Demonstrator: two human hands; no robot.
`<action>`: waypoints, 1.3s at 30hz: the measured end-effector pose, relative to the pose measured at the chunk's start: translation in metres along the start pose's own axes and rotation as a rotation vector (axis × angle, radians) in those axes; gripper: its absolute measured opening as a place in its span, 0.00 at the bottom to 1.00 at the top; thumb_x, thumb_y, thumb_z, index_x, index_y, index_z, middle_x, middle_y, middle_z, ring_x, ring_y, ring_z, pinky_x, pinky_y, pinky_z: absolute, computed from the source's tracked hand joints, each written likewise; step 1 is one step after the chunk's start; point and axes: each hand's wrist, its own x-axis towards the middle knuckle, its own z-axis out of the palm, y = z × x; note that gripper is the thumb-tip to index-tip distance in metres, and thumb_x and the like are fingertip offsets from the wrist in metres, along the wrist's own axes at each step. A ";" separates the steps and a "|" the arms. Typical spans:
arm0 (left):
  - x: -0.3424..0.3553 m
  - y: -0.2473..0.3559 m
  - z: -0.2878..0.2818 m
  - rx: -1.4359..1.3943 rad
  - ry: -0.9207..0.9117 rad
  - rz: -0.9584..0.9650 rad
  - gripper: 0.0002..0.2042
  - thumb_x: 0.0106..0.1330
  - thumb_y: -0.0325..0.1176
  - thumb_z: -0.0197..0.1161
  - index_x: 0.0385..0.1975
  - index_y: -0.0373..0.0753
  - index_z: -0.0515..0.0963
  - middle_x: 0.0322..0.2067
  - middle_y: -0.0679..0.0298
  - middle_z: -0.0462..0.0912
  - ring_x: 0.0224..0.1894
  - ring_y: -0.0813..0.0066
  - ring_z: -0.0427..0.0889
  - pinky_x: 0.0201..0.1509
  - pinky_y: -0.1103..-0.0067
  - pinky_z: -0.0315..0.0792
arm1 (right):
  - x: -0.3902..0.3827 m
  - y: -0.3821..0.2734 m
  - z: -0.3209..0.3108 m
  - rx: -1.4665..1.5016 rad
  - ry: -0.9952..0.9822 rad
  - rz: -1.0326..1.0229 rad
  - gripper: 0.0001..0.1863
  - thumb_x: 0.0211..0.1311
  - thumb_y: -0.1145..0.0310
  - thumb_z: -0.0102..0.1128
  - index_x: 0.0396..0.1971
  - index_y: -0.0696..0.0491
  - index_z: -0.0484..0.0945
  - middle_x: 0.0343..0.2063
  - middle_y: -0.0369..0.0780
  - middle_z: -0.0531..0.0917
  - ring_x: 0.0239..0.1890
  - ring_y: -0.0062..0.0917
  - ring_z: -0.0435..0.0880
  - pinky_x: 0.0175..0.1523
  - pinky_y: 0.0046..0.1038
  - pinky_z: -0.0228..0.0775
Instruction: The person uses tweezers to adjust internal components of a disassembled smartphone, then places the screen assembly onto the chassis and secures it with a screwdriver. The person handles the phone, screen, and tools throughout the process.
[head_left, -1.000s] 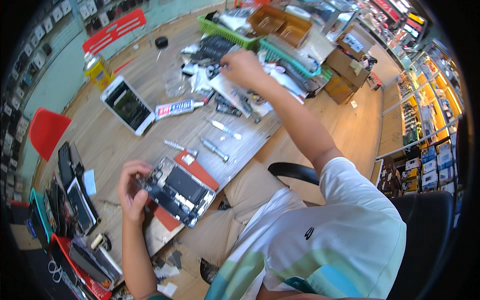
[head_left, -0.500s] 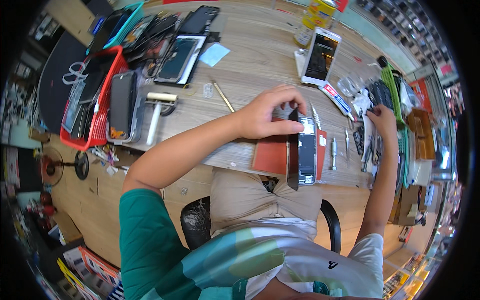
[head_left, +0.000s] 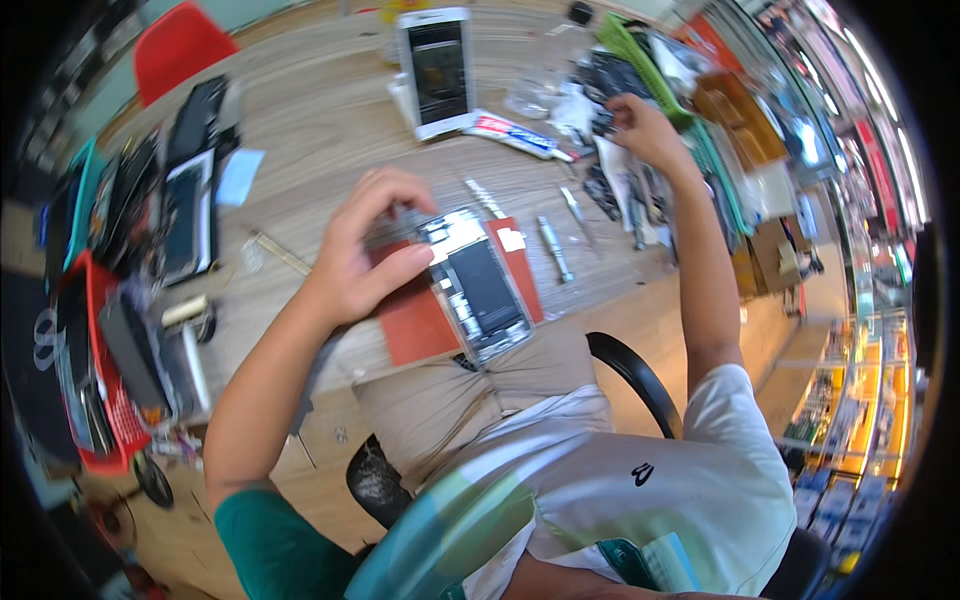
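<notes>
My left hand [head_left: 372,250] grips an opened phone [head_left: 478,285] by its upper left corner, thumb on top and fingers curled behind. The phone's inside faces up, with a black battery and silver shields showing. It is tilted over a reddish-brown mat [head_left: 412,325] at the table's near edge. Far to the right, my right hand [head_left: 643,132] reaches into a pile of small parts and tools. Its fingers are pinched together beside a dark piece [head_left: 603,122]; what they hold, if anything, I cannot make out.
A white phone [head_left: 438,75] stands tilted up at the back beside a glue tube [head_left: 515,135]. A screwdriver [head_left: 555,248] and tweezers [head_left: 577,213] lie right of the mat. Baskets, green [head_left: 640,62] at right and red [head_left: 112,375] at left, hold parts.
The view has swung right, so the table's things appear farther left. The phone has turned, and its inside faces me more fully. My right hand stays at the pile of parts.
</notes>
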 end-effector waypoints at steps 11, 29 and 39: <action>0.000 0.006 0.005 -0.022 -0.003 -0.078 0.24 0.65 0.53 0.68 0.44 0.35 0.81 0.49 0.54 0.80 0.53 0.61 0.76 0.61 0.69 0.68 | -0.035 -0.028 -0.025 0.142 -0.079 0.003 0.16 0.62 0.68 0.71 0.49 0.55 0.90 0.51 0.43 0.89 0.54 0.32 0.87 0.61 0.32 0.78; 0.000 0.007 0.007 -0.011 -0.001 -0.132 0.29 0.64 0.60 0.67 0.40 0.33 0.81 0.51 0.50 0.77 0.54 0.59 0.77 0.62 0.66 0.69 | -0.082 -0.029 -0.009 -0.197 0.254 -0.341 0.18 0.60 0.69 0.69 0.51 0.49 0.85 0.60 0.45 0.82 0.62 0.45 0.82 0.69 0.43 0.74; -0.003 0.007 0.007 -0.018 0.007 -0.134 0.28 0.65 0.58 0.67 0.41 0.33 0.81 0.51 0.50 0.77 0.55 0.59 0.76 0.62 0.67 0.67 | -0.131 -0.046 -0.029 -0.284 0.181 -0.367 0.11 0.62 0.71 0.72 0.43 0.53 0.85 0.65 0.43 0.80 0.71 0.43 0.75 0.77 0.43 0.65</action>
